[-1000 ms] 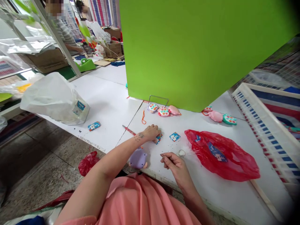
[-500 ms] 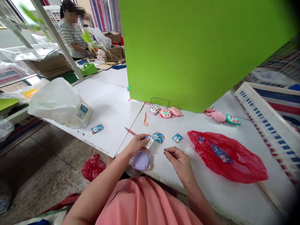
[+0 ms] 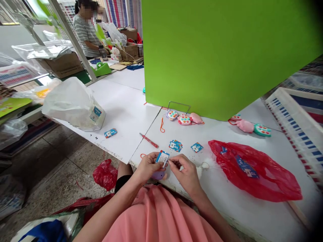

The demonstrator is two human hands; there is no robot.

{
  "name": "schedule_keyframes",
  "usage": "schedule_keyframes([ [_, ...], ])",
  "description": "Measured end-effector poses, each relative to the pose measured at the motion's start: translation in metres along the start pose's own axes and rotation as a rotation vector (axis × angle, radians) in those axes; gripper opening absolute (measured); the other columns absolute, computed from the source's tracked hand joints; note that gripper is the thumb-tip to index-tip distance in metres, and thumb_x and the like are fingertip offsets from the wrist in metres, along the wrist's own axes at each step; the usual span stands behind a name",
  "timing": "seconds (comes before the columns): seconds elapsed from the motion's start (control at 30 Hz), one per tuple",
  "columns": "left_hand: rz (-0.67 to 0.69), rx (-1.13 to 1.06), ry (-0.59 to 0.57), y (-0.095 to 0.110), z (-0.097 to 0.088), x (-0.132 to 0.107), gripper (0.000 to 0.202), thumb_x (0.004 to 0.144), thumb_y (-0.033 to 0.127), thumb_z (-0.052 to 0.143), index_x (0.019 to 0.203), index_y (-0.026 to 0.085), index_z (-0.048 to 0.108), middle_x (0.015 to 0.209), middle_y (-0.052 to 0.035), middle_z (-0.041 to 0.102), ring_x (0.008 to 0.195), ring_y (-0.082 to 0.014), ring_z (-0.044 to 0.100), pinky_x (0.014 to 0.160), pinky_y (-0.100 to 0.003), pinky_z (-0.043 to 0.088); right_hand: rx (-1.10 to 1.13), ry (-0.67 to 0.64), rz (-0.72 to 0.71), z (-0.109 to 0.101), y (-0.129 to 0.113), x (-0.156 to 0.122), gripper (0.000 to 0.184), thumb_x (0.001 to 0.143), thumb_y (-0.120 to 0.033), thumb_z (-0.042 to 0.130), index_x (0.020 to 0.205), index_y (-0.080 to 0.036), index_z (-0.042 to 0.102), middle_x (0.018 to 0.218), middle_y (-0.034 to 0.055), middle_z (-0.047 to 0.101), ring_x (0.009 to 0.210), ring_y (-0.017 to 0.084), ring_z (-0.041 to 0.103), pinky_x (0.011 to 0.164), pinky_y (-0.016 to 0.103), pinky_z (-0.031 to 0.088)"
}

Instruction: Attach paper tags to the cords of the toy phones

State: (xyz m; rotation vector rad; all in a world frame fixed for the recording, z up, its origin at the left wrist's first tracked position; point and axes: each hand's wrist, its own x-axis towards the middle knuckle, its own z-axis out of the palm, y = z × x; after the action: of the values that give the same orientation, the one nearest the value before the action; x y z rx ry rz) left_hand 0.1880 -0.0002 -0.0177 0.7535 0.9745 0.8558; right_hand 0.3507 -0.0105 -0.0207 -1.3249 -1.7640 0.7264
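My left hand (image 3: 148,167) pinches a blue and white printed tag card (image 3: 163,157) with a barcode. The fingers of my right hand (image 3: 186,172) are pressed together at the card's right edge; what they hold is too small to make out. Below my left hand a purple toy (image 3: 158,175) lies at the table's front edge, mostly covered. An orange cord loop (image 3: 142,155) shows beside that hand. Just beyond are a small pile of blue tag cards (image 3: 175,145), another card (image 3: 197,147) and a slim red tool (image 3: 149,140).
A red plastic bag (image 3: 272,181) with cards inside lies to the right, near a white crate (image 3: 290,111). Small bubble-button toys (image 3: 184,119) sit before a tall green panel (image 3: 214,60). A whitish bag (image 3: 68,104) stands left. A co-worker (image 3: 87,32) is at the back left.
My right hand has moved left to meet the card in my left hand, and the card is tipped up more. The purple toy is now more covered. The view has shifted slightly left.
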Motion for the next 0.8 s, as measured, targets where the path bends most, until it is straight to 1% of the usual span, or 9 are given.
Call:
schedule_keyframes([
  [0.13, 0.041, 0.050, -0.038, -0.007, 0.003, 0.002, 0.038, 0.064, 0.035, 0.074, 0.092, 0.012, 0.063, 0.077, -0.0036, 0.066, 0.064, -0.0116, 0.059, 0.069, -0.025, 0.048, -0.148, -0.014, -0.118, 0.007, -0.007, 0.004, 0.011, 0.085, -0.020, 0.049, 0.080, -0.021, 0.058, 0.076, 0.0037, 0.060, 0.071, 0.016, 0.057, 0.066, 0.028, 0.046],
  [0.27, 0.102, 0.120, -0.049, -0.013, 0.004, 0.004, 0.030, 0.070, 0.028, 0.065, 0.096, 0.013, 0.064, 0.068, -0.0007, 0.063, 0.059, -0.0117, 0.057, 0.065, -0.025, 0.047, -0.318, -0.019, -0.177, 0.012, -0.009, 0.006, 0.012, 0.084, -0.015, 0.047, 0.078, -0.020, 0.057, 0.074, 0.0034, 0.059, 0.071, 0.016, 0.055, 0.065, 0.027, 0.043],
  [0.37, 0.167, 0.262, -0.027, -0.013, 0.004, 0.004, 0.024, 0.072, 0.020, 0.059, 0.095, 0.015, 0.065, 0.062, 0.0015, 0.060, 0.059, -0.0124, 0.056, 0.064, -0.024, 0.047, -0.474, 0.004, -0.214, 0.015, -0.011, 0.005, 0.014, 0.083, -0.012, 0.047, 0.075, -0.020, 0.055, 0.072, 0.0029, 0.057, 0.069, 0.016, 0.054, 0.063, 0.027, 0.040],
  [0.47, 0.219, 0.422, 0.001, -0.010, 0.006, 0.003, 0.022, 0.073, 0.015, 0.054, 0.092, 0.016, 0.066, 0.061, 0.0018, 0.059, 0.062, -0.0138, 0.058, 0.065, -0.024, 0.047, -0.593, 0.008, -0.244, 0.015, -0.014, 0.003, 0.015, 0.083, -0.012, 0.047, 0.072, -0.020, 0.054, 0.070, 0.0029, 0.056, 0.069, 0.017, 0.053, 0.062, 0.027, 0.036],
  [0.63, 0.295, 0.632, 0.055, -0.004, 0.012, -0.001, 0.026, 0.077, 0.013, 0.047, 0.095, 0.020, 0.065, 0.061, 0.0014, 0.060, 0.068, -0.0161, 0.060, 0.066, -0.025, 0.047, -0.686, 0.006, -0.249, 0.015, -0.015, 0.003, 0.014, 0.085, -0.014, 0.048, 0.074, -0.020, 0.054, 0.072, 0.0039, 0.056, 0.070, 0.018, 0.052, 0.063, 0.029, 0.035],
  [0.73, 0.339, 0.708, 0.059, -0.001, 0.015, -0.002, 0.027, 0.080, 0.014, 0.045, 0.097, 0.020, 0.064, 0.058, 0.0017, 0.059, 0.073, -0.0178, 0.061, 0.069, -0.027, 0.048, -0.720, 0.035, -0.220, 0.016, -0.014, 0.004, 0.015, 0.085, -0.014, 0.048, 0.072, -0.020, 0.053, 0.071, 0.0040, 0.056, 0.070, 0.018, 0.052, 0.063, 0.029, 0.035],
  [0.8, 0.351, 0.741, 0.065, -0.003, 0.016, -0.001, 0.027, 0.080, 0.014, 0.044, 0.098, 0.020, 0.064, 0.059, 0.0010, 0.060, 0.075, -0.0184, 0.062, 0.071, -0.028, 0.048, -0.724, 0.041, -0.213, 0.017, -0.014, 0.004, 0.015, 0.085, -0.014, 0.049, 0.072, -0.020, 0.053, 0.070, 0.0040, 0.055, 0.070, 0.018, 0.052, 0.063, 0.029, 0.035],
])
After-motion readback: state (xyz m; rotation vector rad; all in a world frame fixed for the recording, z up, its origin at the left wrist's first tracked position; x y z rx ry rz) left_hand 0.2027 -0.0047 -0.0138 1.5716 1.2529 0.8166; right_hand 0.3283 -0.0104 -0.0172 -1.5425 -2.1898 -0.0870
